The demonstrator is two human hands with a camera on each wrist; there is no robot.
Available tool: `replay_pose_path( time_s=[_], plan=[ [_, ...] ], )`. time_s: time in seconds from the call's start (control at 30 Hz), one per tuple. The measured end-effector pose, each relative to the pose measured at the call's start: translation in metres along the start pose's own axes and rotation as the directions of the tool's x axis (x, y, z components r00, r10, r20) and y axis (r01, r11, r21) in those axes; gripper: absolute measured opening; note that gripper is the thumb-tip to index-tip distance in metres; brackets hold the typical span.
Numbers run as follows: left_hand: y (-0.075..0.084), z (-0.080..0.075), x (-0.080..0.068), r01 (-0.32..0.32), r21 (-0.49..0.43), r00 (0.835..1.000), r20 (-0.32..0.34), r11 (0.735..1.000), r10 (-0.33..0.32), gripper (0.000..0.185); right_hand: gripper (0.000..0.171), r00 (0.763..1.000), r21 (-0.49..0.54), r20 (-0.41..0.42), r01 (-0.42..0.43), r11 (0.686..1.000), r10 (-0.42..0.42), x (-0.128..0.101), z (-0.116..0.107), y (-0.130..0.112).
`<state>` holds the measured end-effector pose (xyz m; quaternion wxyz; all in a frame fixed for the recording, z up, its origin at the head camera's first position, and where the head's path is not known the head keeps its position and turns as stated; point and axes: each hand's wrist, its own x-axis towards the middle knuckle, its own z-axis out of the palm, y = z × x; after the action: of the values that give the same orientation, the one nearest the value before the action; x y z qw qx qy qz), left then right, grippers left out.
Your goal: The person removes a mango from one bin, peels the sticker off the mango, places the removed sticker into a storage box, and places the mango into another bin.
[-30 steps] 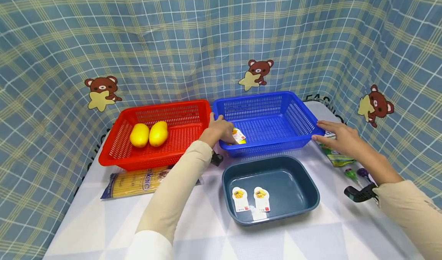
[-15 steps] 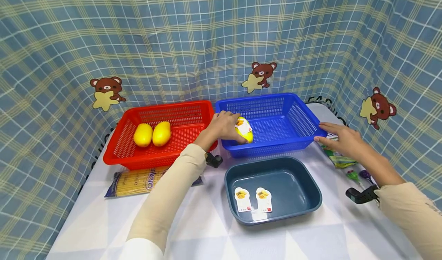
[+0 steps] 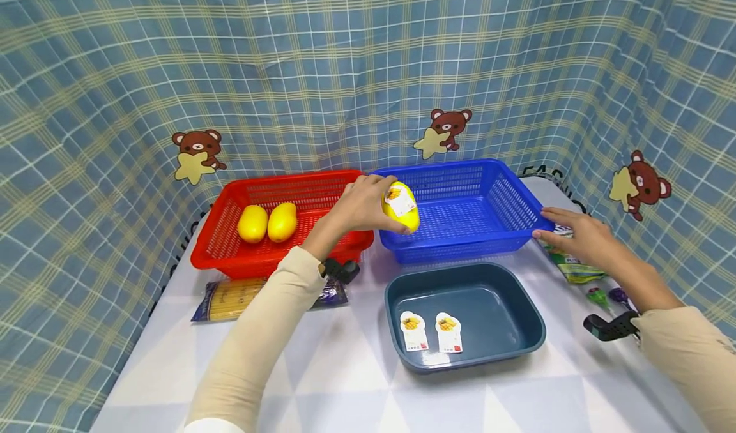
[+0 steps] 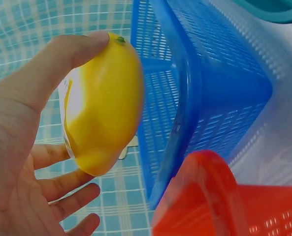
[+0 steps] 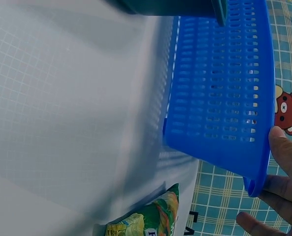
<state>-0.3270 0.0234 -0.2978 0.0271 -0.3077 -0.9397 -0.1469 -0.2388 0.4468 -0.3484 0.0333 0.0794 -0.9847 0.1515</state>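
My left hand point(image 3: 363, 204) grips a yellow mango point(image 4: 106, 105), thumb at its stem end and fingers around the other side. A white card with a fruit picture point(image 3: 400, 200) lies against the mango. They are raised over the left end of the blue basket point(image 3: 460, 240), near the red basket point(image 3: 230, 264). Two more mangoes point(image 3: 252, 223) lie in the red basket. My right hand point(image 3: 581, 235) holds the blue basket's right corner, with the thumb on the rim and fingers beyond the corner in the right wrist view.
A dark blue-green tray point(image 3: 500, 305) in front holds two fruit-picture cards point(image 3: 414, 332). A pasta packet point(image 3: 232, 299) lies before the red basket. On the right are a green packet point(image 3: 575, 268) and lollipops point(image 3: 598, 296). A plaid curtain point(image 3: 322, 69) stands behind.
My left hand has lifted the mango with its card up from the blue basket's left end. The right hand has stayed at the basket's corner. The head view has shifted slightly.
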Motion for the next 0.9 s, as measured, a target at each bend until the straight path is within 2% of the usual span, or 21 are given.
replay_pose_path(
  time_s=[0.23,0.53,0.9],
  plan=[
    [-0.005,-0.01,-0.034,-0.023,-0.039,0.999,-0.026,0.999,0.022,0.102,0.072,1.0,0.014,0.002,-0.009,1.0,0.009,-0.003,0.003,0.002],
    [-0.008,-0.02,-0.076,-0.062,-0.03,0.996,-0.062,0.998,0.06,0.102,0.074,0.999,0.057,0.02,-0.029,0.998,0.028,-0.005,0.003,0.001],
    [-0.01,-0.016,-0.126,-0.084,-0.061,0.993,-0.086,0.995,0.079,0.102,0.075,0.999,0.072,0.032,-0.036,0.997,0.033,-0.006,0.002,-0.005]
  ],
)
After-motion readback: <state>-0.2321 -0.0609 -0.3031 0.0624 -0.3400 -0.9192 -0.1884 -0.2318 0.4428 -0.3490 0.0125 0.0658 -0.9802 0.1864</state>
